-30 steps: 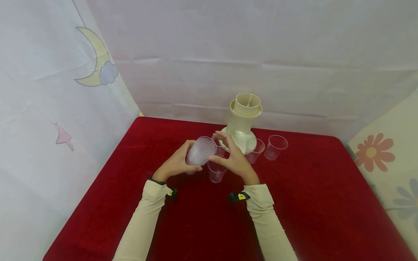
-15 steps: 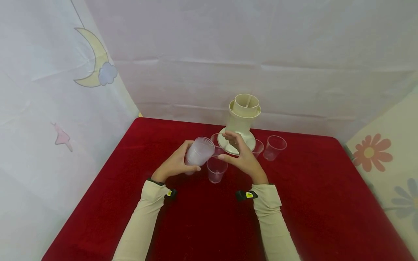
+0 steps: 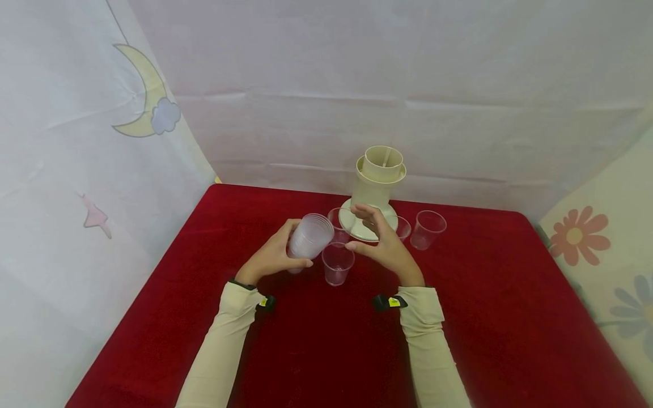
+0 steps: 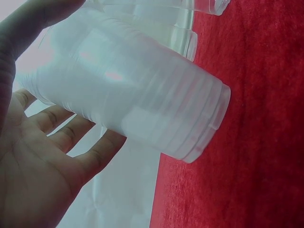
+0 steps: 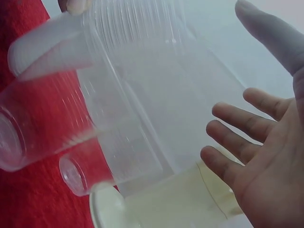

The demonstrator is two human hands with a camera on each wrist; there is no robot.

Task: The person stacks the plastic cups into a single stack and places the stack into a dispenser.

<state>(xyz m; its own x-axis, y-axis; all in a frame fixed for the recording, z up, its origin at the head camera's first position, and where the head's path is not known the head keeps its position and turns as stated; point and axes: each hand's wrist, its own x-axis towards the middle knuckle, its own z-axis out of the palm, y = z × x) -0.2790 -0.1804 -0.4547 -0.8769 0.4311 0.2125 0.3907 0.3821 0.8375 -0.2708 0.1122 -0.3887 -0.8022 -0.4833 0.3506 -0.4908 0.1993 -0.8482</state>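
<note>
My left hand grips a nested stack of clear plastic cups, tilted with the mouths up and to the right. In the left wrist view, thumb and fingers lie on either side of the stack. My right hand holds nothing; its fingers are spread and gently bent in the right wrist view. Between the hands, a single clear cup stands upright on the red cloth. Another cup stands behind it. A third is partly hidden by my right hand.
A cream-coloured cylindrical stand with a round base and open top rises behind the cups. Farther right stands one more clear cup. The red-covered table meets pale fabric walls at the back and sides.
My right hand has moved right, away from the stack, uncovering more of the single cup between the hands. My left hand keeps holding the stack in nearly the same place.
</note>
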